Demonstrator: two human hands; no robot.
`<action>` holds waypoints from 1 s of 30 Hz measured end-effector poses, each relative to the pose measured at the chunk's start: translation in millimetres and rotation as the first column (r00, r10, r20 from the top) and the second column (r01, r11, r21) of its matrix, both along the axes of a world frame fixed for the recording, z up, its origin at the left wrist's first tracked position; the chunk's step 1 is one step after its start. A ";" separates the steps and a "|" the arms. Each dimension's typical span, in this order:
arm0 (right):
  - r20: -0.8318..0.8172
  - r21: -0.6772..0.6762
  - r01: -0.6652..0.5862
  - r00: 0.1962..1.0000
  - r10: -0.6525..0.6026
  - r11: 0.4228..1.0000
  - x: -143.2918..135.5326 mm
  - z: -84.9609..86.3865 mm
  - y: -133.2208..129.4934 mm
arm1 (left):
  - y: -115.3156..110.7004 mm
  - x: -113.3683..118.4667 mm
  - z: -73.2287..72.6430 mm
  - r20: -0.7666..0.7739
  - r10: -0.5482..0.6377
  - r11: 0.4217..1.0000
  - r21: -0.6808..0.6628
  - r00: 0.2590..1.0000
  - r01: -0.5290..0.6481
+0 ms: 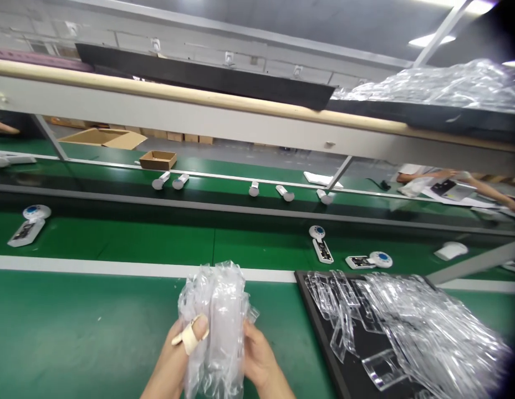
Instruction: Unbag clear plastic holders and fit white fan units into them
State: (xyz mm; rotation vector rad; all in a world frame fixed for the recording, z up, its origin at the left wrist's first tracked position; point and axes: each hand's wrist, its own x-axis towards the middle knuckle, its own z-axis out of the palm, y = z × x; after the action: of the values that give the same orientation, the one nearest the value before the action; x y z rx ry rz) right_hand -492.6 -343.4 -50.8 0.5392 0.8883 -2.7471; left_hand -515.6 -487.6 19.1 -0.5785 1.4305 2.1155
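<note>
Between my two hands is a bundle of clear plastic bags, held upright over the green work surface. My left hand is closed on its left side, thumb across the front, with a cream-coloured wrap around the thumb. On the bundle's right edge my right hand grips, its fingers partly hidden behind the plastic. What the bags contain, if anything, cannot be made out. To the right lies a black tray with many clear plastic frames piled in it.
Beyond the white strip, a green conveyor belt carries white handheld devices with open circuit boards. A slanted metal post stands behind the tray. Overhead runs a shelf loaded with clear plastic. A co-worker's arms show at the far right.
</note>
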 end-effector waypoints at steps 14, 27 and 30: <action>0.025 0.102 -0.012 1.000 0.009 0.995 -7.4 -1.7 -41.1 | -37.5 -18.4 -6.4 -0.055 -0.069 0.998 -0.004 0.996 0.069; -0.244 0.732 -0.052 0.911 0.333 0.679 -34.6 41.5 -16.8 | -58.9 -73.4 -27.3 -0.398 -0.613 0.789 -0.273 0.682 0.550; -0.292 0.940 0.127 0.780 0.553 0.317 -36.8 47.5 -8.6 | -70.3 -97.4 -46.2 -0.513 -0.741 0.671 -0.605 0.434 0.429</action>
State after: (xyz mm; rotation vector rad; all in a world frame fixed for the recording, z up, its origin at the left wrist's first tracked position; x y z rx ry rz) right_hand -529.4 -352.1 -3.3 -0.3919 2.5234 -1.7783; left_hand -613.0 -557.9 -27.2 0.7389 2.0983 1.4561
